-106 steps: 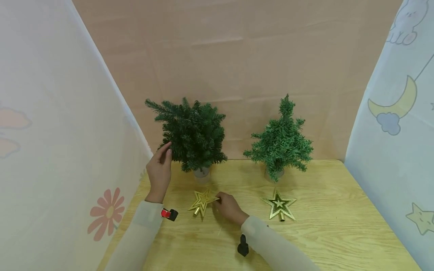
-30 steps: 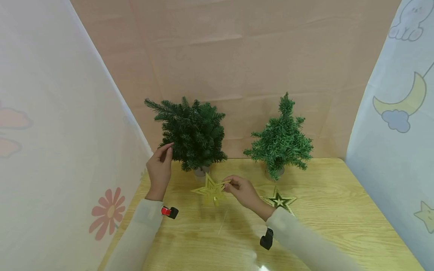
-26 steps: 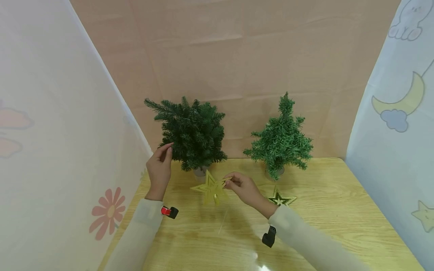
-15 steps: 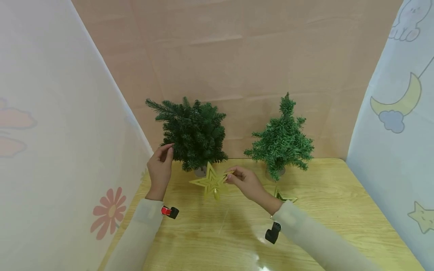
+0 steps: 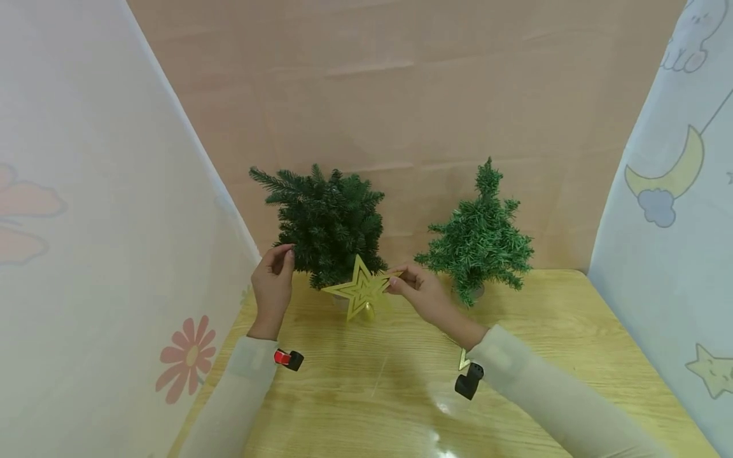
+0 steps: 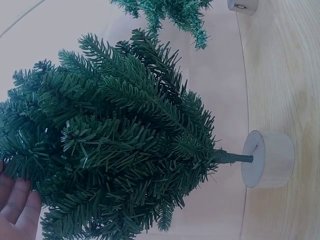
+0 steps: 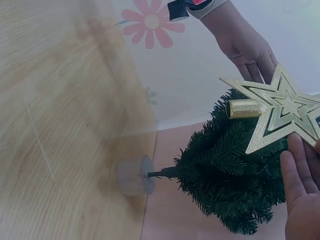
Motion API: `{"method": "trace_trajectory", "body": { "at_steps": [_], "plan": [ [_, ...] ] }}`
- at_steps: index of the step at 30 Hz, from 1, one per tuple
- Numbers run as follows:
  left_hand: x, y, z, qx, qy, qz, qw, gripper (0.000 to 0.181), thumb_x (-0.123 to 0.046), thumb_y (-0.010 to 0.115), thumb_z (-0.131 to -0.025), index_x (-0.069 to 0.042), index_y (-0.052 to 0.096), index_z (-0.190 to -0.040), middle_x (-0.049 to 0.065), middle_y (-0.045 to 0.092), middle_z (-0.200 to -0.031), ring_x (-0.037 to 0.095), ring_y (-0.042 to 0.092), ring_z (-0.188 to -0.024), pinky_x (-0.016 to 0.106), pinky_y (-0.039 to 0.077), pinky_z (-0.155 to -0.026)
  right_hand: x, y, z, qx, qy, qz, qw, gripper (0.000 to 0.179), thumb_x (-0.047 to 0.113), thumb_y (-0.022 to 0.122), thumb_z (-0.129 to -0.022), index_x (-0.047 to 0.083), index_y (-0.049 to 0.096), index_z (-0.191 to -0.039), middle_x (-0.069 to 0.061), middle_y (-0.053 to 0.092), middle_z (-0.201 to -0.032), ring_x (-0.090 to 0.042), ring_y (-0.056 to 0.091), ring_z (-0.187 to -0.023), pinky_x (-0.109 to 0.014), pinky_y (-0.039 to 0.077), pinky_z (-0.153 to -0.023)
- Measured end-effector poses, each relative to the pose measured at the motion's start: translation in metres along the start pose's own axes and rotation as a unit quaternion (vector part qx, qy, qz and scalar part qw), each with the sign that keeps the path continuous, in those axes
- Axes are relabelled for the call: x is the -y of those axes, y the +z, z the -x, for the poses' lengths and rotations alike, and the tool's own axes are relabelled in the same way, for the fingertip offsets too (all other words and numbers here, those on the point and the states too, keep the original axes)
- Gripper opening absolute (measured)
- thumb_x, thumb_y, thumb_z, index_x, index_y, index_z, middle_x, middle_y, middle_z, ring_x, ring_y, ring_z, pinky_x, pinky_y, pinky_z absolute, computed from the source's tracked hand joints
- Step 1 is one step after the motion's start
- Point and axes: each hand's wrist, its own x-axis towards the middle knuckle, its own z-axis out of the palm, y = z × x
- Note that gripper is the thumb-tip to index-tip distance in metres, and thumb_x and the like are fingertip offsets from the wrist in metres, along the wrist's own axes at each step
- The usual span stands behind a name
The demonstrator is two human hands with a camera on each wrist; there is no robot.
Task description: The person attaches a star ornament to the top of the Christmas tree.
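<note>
My right hand (image 5: 429,296) pinches one point of a gold star tree topper (image 5: 361,289), raised above the table. In the right wrist view, the topper's hollow socket (image 7: 245,108) sticks out between two points. Behind it in the head view stands a dark green artificial Christmas tree (image 5: 329,222), its lower part overlapped by the star. My left hand (image 5: 272,286) is at the tree's left side. In the left wrist view its fingers (image 6: 19,200) lie fairly straight against the outer needles. The tree's round pale base (image 6: 270,160) rests on the table.
A lighter green Christmas tree (image 5: 483,245) stands to the right on the wooden table (image 5: 550,331). Beneath my right forearm lies a second gold star (image 5: 462,361), mostly hidden. A plain backdrop (image 5: 424,114) rises behind, with patterned cloth at both sides.
The right hand has lifted the gold star topper off the table and moved it up toward the dark tree. The right forearm now covers the second star. The left hand has stayed at the branches.
</note>
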Motion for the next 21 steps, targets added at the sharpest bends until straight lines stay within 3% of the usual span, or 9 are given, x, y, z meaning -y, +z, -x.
{"method": "trace_trajectory", "body": {
  "at_steps": [1, 8, 10, 17, 21],
  "plan": [
    [-0.003, 0.0, 0.001, 0.001, 0.001, -0.004, 1.0, 0.022, -0.011, 0.057, -0.1, 0.002, 0.067, -0.115, 0.019, 0.067, -0.108, 0.01, 0.063, -0.094, 0.015, 0.047, -0.075, 0.002, -0.001, 0.0, -0.002, 0.006, 0.004, 1.0, 0.026, 0.013, 0.059, -0.099, -0.002, 0.06, -0.121, -0.02, 0.066, -0.104, -0.02, 0.069, -0.092, -0.034, 0.055, -0.086],
    [0.03, 0.001, -0.006, -0.003, 0.0, -0.001, 1.0, 0.022, -0.02, 0.06, -0.099, -0.009, 0.07, -0.116, 0.009, 0.068, -0.111, 0.019, 0.067, -0.099, 0.014, 0.049, -0.073, 0.015, -0.004, -0.005, -0.016, 0.013, 0.032, 0.9993, 0.029, 0.019, 0.061, -0.098, 0.004, 0.061, -0.123, -0.017, 0.067, -0.103, -0.023, 0.068, -0.093, -0.032, 0.055, -0.086],
    [0.033, 0.001, -0.006, -0.005, 0.003, 0.001, 1.0, 0.022, -0.023, 0.06, -0.099, -0.012, 0.07, -0.115, 0.007, 0.068, -0.111, 0.019, 0.067, -0.099, 0.015, 0.05, -0.072, 0.017, -0.005, -0.007, -0.018, 0.008, 0.031, 0.9993, 0.029, 0.019, 0.062, -0.098, 0.003, 0.061, -0.123, -0.02, 0.066, -0.103, -0.022, 0.069, -0.092, -0.033, 0.055, -0.086],
    [0.032, 0.0, -0.007, 0.003, -0.004, 0.01, 0.9999, 0.022, -0.023, 0.06, -0.099, -0.011, 0.07, -0.114, 0.007, 0.067, -0.111, 0.021, 0.067, -0.099, 0.014, 0.05, -0.07, 0.023, -0.006, -0.01, -0.021, 0.0, 0.029, 0.9994, 0.026, 0.015, 0.062, -0.098, 0.002, 0.063, -0.119, -0.021, 0.066, -0.101, -0.022, 0.069, -0.089, -0.034, 0.056, -0.083],
    [0.017, -0.001, -0.006, 0.01, -0.007, 0.007, 0.9999, 0.022, -0.014, 0.059, -0.099, -0.003, 0.068, -0.116, 0.014, 0.066, -0.112, 0.028, 0.066, -0.101, 0.012, 0.049, -0.07, 0.023, -0.007, -0.012, -0.028, 0.003, 0.038, 0.9989, 0.025, 0.015, 0.061, -0.098, 0.003, 0.063, -0.119, -0.017, 0.067, -0.1, -0.021, 0.069, -0.089, -0.033, 0.056, -0.083]
  ]
}}
